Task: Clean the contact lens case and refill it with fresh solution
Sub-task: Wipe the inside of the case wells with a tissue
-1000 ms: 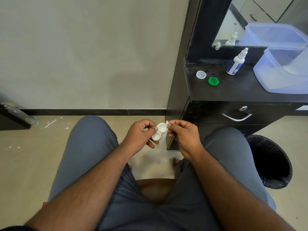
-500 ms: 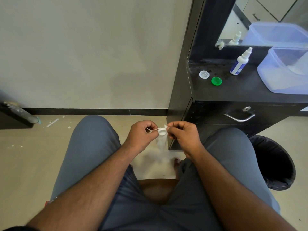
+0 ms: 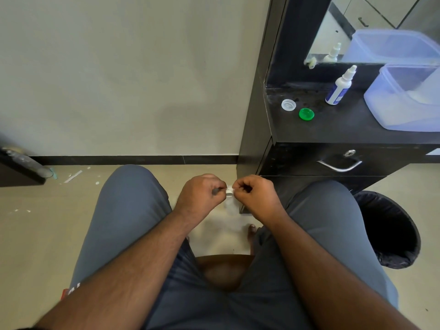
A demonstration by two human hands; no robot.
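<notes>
A person is sitting and is looking down at the two hands, which are meeting above the floor between the knees. The left hand [image 3: 201, 191] is curling its fingers and is pinching one end of the white contact lens case [image 3: 229, 191]. The right hand [image 3: 254, 194] is also curling its fingers and is pinching the other end of the same case. Only a small white part of the case is showing between the two hands, so I cannot tell which way its wells are facing. The hands are almost touching each other, with the case between them.

At the right, a black dresser [image 3: 333, 129] is standing against the wall. On its top, a clear cap [image 3: 288, 105] and a green cap [image 3: 306, 114] are lying just beside each other, open side up, well apart from the case. Farther right on the same top, a white solution bottle [image 3: 339, 88] with a blue label is standing upright, its nozzle uncovered. Beside the bottle, a translucent plastic container [image 3: 402, 98] is sitting at the right edge of the view. A mirror [image 3: 371, 27] behind is reflecting the bottle and the container. Under the top, a drawer with a metal handle [image 3: 340, 166] is closed. A black waste bin [image 3: 390, 229] is standing on the floor, next to the person's right leg.
</notes>
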